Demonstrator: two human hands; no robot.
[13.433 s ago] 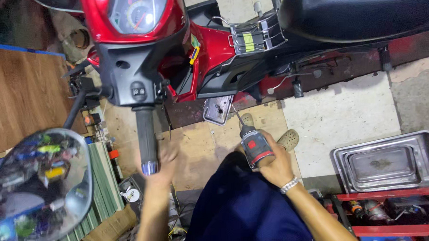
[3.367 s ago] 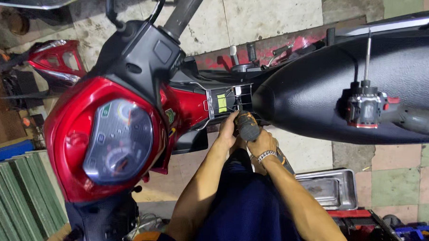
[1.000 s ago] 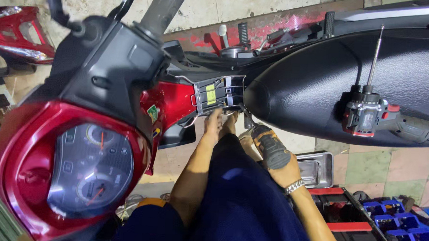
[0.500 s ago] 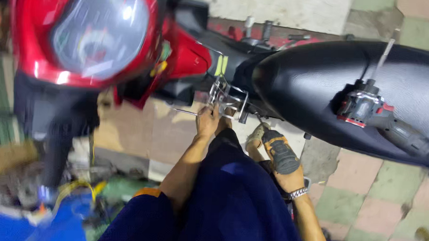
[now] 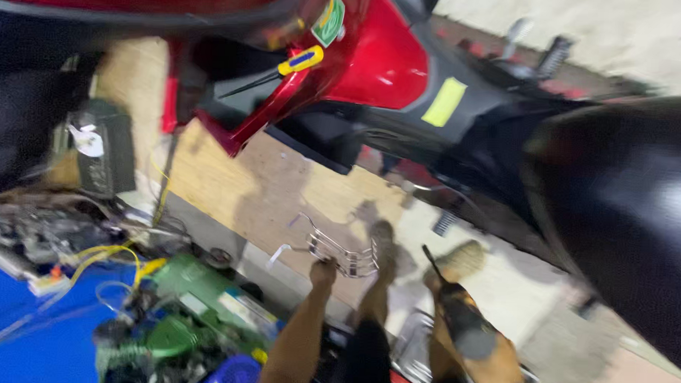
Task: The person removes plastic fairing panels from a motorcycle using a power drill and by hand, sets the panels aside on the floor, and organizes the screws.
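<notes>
My left hand [image 5: 322, 274] pinches a small chromed wire rack [image 5: 342, 253] by its near edge, fingers closed on the thin bent rods; the rack is a shiny, open lattice lying roughly flat, its long axis running from left to right just above the pale plywood board [image 5: 265, 189] on the floor. My right hand [image 5: 485, 363] wraps fully around a stubby powered screwdriver [image 5: 460, 324] with a dark, rubbery body, its slim bit pointing up and to the left, toward the rack but apart from it. Above hangs the glossy red scooter panel [image 5: 375, 57], smooth and curved, beside the black seat [image 5: 627, 209]. A yellow-handled screwdriver [image 5: 284, 67] sticks out of the panel, tip to the left.
</notes>
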